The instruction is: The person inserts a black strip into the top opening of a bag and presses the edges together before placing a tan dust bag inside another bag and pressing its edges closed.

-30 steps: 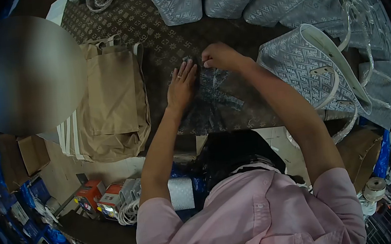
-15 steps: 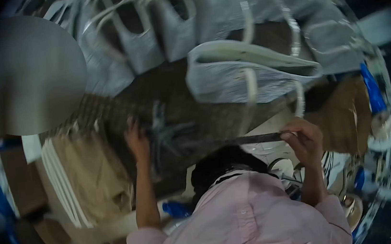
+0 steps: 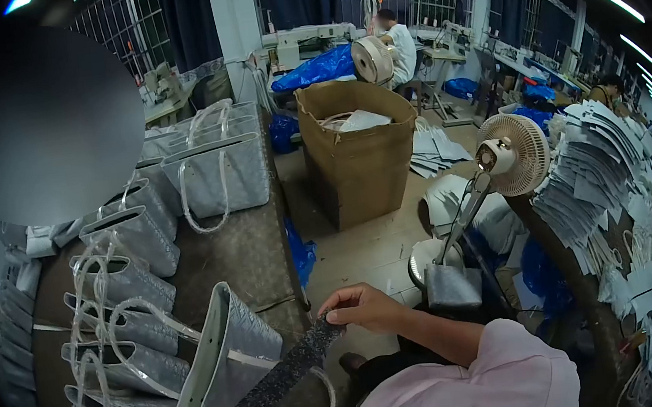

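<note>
My right hand (image 3: 366, 310) pinches one end of a dark, speckled flat strip (image 3: 285, 373) between thumb and fingers. The strip slants down to the left, overlapping the front of a silver-grey tote bag (image 3: 249, 337) with pale handles. That bag stands tilted near the edge of a brown table (image 3: 247, 253), its top gaping. My left hand is out of view.
More grey tote bags (image 3: 222, 175) stand in rows on the table. Beyond its edge are a big cardboard box (image 3: 358, 164), a standing fan (image 3: 517, 153) and stacked grey pieces (image 3: 588, 174). A person (image 3: 403, 50) sits by sewing machines at the back.
My view has swung to the right and up, and my left hand has gone out of it. The strip stays in my right hand, now slanting instead of level.
</note>
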{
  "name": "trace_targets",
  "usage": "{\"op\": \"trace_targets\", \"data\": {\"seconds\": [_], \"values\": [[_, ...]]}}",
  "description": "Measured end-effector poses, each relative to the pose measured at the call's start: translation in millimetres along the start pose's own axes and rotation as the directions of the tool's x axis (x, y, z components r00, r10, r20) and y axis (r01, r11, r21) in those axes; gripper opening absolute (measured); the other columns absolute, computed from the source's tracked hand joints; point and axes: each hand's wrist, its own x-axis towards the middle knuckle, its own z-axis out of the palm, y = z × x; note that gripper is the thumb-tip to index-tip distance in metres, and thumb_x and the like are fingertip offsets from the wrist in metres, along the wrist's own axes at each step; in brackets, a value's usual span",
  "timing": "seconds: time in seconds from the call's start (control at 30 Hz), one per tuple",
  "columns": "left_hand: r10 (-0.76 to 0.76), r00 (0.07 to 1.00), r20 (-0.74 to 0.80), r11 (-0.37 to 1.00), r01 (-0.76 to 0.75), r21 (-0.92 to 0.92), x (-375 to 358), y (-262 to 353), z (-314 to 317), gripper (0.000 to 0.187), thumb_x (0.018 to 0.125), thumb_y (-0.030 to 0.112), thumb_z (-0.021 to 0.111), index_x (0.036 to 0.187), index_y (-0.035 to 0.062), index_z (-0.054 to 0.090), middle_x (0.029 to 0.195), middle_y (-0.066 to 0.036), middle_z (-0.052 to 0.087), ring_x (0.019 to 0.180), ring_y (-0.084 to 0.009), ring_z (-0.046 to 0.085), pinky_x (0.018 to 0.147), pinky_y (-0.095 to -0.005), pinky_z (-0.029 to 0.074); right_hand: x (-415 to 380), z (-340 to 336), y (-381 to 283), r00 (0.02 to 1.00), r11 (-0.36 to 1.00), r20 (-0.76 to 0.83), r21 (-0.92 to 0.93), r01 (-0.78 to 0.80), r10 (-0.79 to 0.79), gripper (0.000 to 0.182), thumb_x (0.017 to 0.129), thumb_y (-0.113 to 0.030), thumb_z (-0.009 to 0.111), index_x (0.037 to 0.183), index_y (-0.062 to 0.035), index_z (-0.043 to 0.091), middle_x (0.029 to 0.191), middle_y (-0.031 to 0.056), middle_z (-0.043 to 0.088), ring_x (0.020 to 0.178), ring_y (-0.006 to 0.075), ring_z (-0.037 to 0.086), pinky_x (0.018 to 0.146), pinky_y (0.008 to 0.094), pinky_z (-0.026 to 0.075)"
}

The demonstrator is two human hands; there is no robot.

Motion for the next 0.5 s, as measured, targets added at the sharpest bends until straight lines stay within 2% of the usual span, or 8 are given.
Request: {"op": "trace_targets", "data": {"seconds": [0.2,0.33,0.4,0.47,0.5], "values": [[-0.077,0.996,0.052,0.997,0.078,-0.025,12.0,25.8,-6.9,0.024,0.088,0.026,0.054,0.096,0.0033,0.058,0.090,-0.010,0.057,0.083,-0.0226,0.054,0.072,-0.0363,0.045,9.2,-4.9,5.5,0.998,0.999,0.062,0.023,-0.023,0.021,0.018,0.085,-0.010,0.062,0.101,-0.0006,0.063,0.088,0.0040,0.064,0.074,0.0089,0.059,0.064,0.0229,0.047],[-0.212,0.972,0.101,0.977,0.211,0.017,-24.8,33.8,-43.5,0.022,0.088,0.025,0.056,0.091,0.0038,0.059,0.085,-0.007,0.056,0.078,-0.0212,0.054,0.069,-0.0363,0.045,17.6,3.7,-4.0,0.995,0.999,0.097,-0.036,-0.025,0.028,0.020,0.083,-0.014,0.065,0.099,-0.0026,0.063,0.084,0.0018,0.063,0.067,0.0071,0.056,0.062,0.0217,0.047],[-0.391,0.913,0.120,0.915,0.372,0.153,-113.5,21.6,-130.3,0.021,0.088,0.025,0.057,0.088,0.0041,0.059,0.082,-0.006,0.056,0.075,-0.0205,0.054,0.067,-0.0363,0.045,25.9,8.7,-13.5,0.992,0.990,0.099,-0.119,-0.072,0.084,0.019,0.082,-0.013,0.065,0.098,-0.0028,0.063,0.083,0.0020,0.063,0.066,0.0068,0.057,0.060,0.0213,0.047],[-0.591,0.805,0.060,0.762,0.533,0.368,-211.0,21.5,-283.2,0.021,0.088,0.025,0.057,0.086,0.0043,0.060,0.080,-0.005,0.056,0.072,-0.0198,0.054,0.066,-0.0363,0.045,37.7,25.0,-20.1,0.975,0.984,0.179,-0.142,-0.110,0.135,0.017,0.082,-0.010,0.065,0.097,-0.0027,0.064,0.083,0.0022,0.064,0.065,0.0064,0.057,0.058,0.0204,0.047],[-0.570,0.799,0.191,0.821,0.566,0.076,-155.8,81.0,-304.3,0.022,0.093,0.022,0.050,0.083,0.0036,0.056,0.070,-0.001,0.054,0.061,-0.0081,0.048,0.055,-0.0259,0.041,45.3,30.0,-24.1,0.954,0.970,0.241,-0.206,-0.131,0.180,0.018,0.082,-0.010,0.064,0.098,-0.0025,0.064,0.082,0.0018,0.063,0.064,0.0059,0.057,0.056,0.0201,0.047]]}}
